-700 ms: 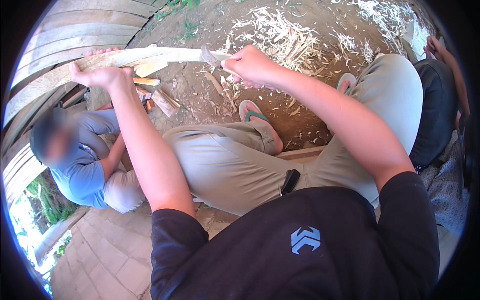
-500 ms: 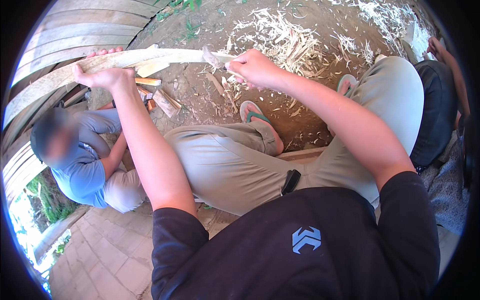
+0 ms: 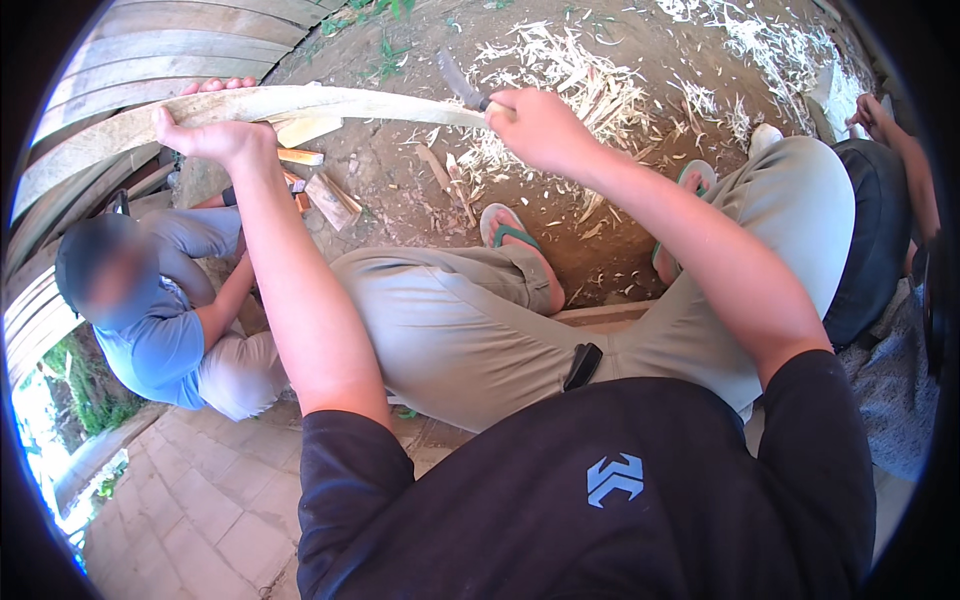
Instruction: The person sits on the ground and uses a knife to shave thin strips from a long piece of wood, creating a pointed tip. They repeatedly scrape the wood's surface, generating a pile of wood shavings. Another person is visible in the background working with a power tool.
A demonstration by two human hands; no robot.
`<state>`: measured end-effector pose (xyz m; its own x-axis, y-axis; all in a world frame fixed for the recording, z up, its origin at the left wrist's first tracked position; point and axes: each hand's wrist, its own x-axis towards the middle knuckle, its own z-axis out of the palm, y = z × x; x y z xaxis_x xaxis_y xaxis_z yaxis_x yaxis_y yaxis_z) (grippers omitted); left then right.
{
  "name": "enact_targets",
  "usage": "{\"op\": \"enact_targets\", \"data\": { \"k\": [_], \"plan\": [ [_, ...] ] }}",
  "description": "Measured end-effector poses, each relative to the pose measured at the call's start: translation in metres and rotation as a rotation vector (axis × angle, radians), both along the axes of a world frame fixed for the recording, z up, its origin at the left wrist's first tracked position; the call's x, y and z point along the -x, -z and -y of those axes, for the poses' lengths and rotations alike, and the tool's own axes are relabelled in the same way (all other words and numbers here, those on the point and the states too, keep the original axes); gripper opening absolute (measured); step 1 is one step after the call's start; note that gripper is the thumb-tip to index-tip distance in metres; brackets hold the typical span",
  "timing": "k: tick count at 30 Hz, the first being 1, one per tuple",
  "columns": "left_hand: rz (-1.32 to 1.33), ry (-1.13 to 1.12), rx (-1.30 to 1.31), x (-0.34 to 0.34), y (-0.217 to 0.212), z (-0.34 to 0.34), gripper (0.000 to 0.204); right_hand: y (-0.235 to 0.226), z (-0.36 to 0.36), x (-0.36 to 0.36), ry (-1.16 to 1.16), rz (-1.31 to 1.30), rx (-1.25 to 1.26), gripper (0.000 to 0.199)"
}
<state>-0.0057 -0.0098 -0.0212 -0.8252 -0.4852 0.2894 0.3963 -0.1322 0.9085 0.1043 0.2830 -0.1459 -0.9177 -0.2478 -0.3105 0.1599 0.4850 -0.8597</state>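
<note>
I can see the left hand [image 3: 218,138] cupped around the pale wooden strip [image 3: 340,101], which stretches to just beside the right hand [image 3: 541,127] clenched on a knife [image 3: 460,82]; it looks light, springy, and safest gripped by its edges, well back from that knife.

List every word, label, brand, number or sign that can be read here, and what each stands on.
No readable words or numbers show.
The black shirt bears only an angular pale-blue emblem.
No lettering can be made out on the knife or wooden strip.
</note>
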Motion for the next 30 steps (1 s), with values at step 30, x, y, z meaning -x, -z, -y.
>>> {"op": "enact_targets", "data": {
  "k": [30],
  "plan": [
    [-0.023, -0.041, 0.065, -0.020, -0.004, -0.027, 0.056, 0.001, 0.007, -0.027, 0.008, -0.032, 0.153, 0.027]
  ]
}}
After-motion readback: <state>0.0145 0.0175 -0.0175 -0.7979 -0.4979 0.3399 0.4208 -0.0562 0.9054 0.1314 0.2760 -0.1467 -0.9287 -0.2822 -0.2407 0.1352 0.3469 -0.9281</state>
